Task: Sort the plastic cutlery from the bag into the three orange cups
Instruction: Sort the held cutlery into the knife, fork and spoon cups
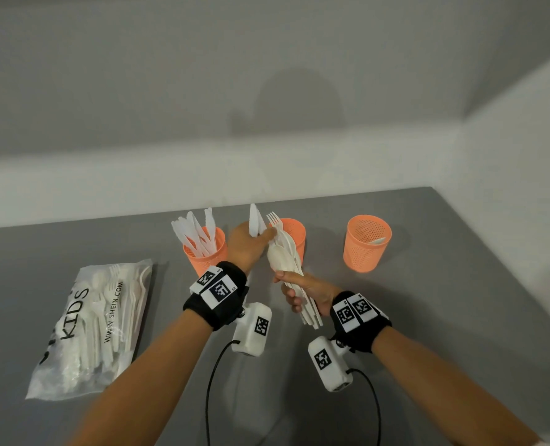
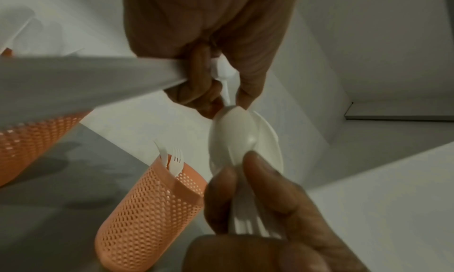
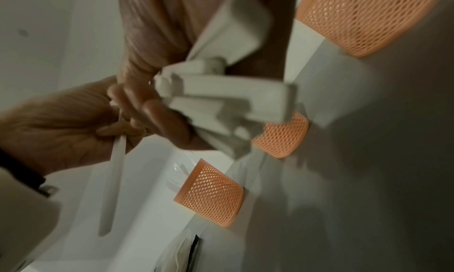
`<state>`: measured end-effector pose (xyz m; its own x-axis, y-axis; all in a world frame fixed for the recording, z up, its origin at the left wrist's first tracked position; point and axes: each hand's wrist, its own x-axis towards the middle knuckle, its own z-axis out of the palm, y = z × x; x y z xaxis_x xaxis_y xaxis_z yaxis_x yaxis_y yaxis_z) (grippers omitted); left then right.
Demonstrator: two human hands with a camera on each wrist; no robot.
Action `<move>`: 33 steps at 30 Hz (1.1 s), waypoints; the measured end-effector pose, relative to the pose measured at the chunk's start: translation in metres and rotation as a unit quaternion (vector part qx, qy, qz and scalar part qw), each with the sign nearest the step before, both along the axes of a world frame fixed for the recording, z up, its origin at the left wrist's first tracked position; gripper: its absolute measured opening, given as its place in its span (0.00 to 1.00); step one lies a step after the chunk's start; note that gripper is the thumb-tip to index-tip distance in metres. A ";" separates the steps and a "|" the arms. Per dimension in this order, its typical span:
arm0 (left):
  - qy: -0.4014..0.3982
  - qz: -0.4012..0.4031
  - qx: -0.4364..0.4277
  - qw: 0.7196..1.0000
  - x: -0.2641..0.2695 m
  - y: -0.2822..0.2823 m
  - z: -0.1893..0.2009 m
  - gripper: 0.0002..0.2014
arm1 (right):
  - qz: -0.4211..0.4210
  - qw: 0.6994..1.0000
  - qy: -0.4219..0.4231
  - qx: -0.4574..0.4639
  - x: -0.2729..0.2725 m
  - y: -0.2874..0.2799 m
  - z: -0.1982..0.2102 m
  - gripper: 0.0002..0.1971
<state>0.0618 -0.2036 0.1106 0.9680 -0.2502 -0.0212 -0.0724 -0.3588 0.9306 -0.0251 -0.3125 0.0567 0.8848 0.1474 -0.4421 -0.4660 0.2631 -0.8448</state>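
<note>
Currently mid-sort, centre of the head view. Right hand [image 1: 302, 292] closed around a bundle of white cutlery [image 1: 288, 262], gripped by the handles, spoon bowls and a fork head pointing toward the upper frame. Left hand [image 1: 247, 241] pinching a white knife [image 1: 255, 220] at the top of that bundle, blade upright; fingertips [image 2: 209, 101] curled at a spoon neck in the left wrist view. Whether the knife is clear of the bundle: cannot tell.

Three orange mesh cups in a row across the middle of the frame on the grey table [image 1: 444, 317]:
- left cup [image 1: 207, 252]: knives standing in it, partly behind the left wrist.
- middle cup [image 1: 294, 235]: behind the held bundle; fork tines visible at its rim in the left wrist view.
- right cup [image 1: 366, 247]: well apart at right of centre, one white piece lying inside.

Clear plastic bag [image 1: 90, 326] at lower left of frame, flat on the table, printed lettering, more white cutlery inside.

Right wrist view blurred; little readable.
</note>
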 end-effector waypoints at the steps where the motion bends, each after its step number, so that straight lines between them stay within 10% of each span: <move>1: 0.003 -0.011 0.003 1.000 -0.001 0.000 -0.001 0.05 | 0.003 1.000 0.001 0.005 0.000 0.000 0.000 0.07; 15: -0.033 0.157 -0.250 0.955 0.036 0.018 0.041 0.16 | 0.037 0.998 0.012 -0.046 -0.004 -0.003 -0.008 0.08; 33: 0.082 -0.032 0.025 0.996 -0.006 0.002 -0.007 0.10 | 0.015 0.999 0.015 -0.030 0.000 -0.003 -0.009 0.07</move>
<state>0.0555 -0.2018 0.1036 0.9327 -0.3055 -0.1920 0.0552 -0.4051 0.9126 -0.0254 -0.3150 0.0472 0.8666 0.1465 -0.4770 -0.4982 0.1982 -0.8441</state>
